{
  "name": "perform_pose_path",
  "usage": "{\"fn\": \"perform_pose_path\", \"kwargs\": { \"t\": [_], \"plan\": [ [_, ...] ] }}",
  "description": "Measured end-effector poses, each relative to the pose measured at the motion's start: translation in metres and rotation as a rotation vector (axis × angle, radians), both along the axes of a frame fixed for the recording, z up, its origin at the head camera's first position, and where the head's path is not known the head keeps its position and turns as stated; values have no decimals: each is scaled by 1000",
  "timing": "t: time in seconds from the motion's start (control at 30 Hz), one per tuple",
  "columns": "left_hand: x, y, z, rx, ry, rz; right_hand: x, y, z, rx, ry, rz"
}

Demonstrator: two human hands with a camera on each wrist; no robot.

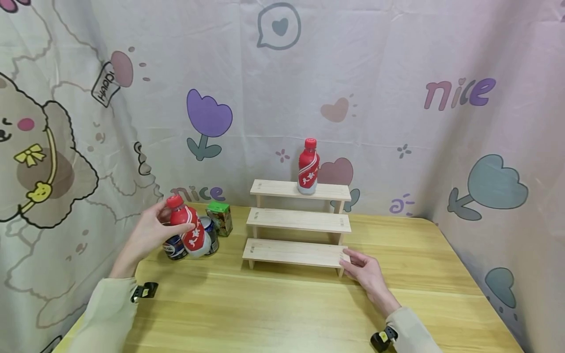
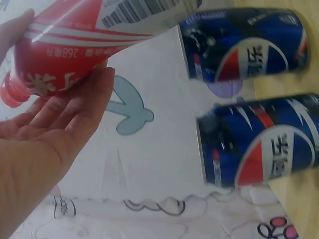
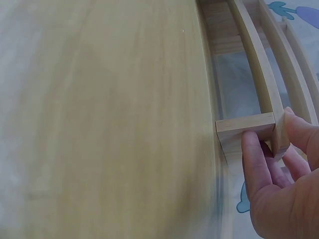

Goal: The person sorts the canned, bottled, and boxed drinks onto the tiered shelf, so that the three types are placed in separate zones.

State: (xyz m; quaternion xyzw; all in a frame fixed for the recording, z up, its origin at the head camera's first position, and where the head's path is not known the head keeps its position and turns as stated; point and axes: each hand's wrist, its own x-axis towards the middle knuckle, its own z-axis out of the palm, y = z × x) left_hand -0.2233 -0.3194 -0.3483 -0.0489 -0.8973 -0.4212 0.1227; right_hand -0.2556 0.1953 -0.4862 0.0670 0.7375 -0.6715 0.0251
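Observation:
My left hand [image 1: 150,231] grips a red plastic drink bottle [image 1: 190,230] with a white base, tilted, fingers and thumb around its upper part. In the left wrist view the bottle [image 2: 65,47] shows a barcode and white lettering. Just behind it in the head view are two blue cola cans [image 1: 175,247], upright and partly covered by it. My right hand [image 1: 366,274] holds the right end of the lowest step of a three-tier wooden display stand [image 1: 295,252]. Up close in the right wrist view, the thumb lies on the board's edge [image 3: 280,134] and fingers press against the leg [image 3: 244,124].
A second red bottle [image 1: 308,166] stands upright on the stand's top step, right of its middle. A small green-topped carton [image 1: 219,218] stands behind the cans. The wooden table [image 1: 265,314] meets patterned curtains [image 1: 379,122] at the back and sides.

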Motion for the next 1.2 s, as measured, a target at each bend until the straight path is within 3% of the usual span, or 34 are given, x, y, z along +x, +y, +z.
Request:
{"fn": "perform_pose_path", "kwargs": {
  "t": [0.33, 0.6, 0.8, 1.03, 1.2],
  "plan": [
    [-16, 26, 0, 109, 73, 22, 0, 0, -1, 12, 3, 1],
    [-33, 47, 0, 183, 55, 96, 1, 0, 0, 11, 12, 3],
    [-41, 61, 2, 212, 91, 131, 1, 0, 0, 4, 10, 2],
    [-49, 76, 5, 293, 126, 119, 0, 1, -1, -1, 5, 2],
    [-57, 84, 9, 320, 162, 69, 0, 0, -1, 0, 7, 1]
  ]
}}
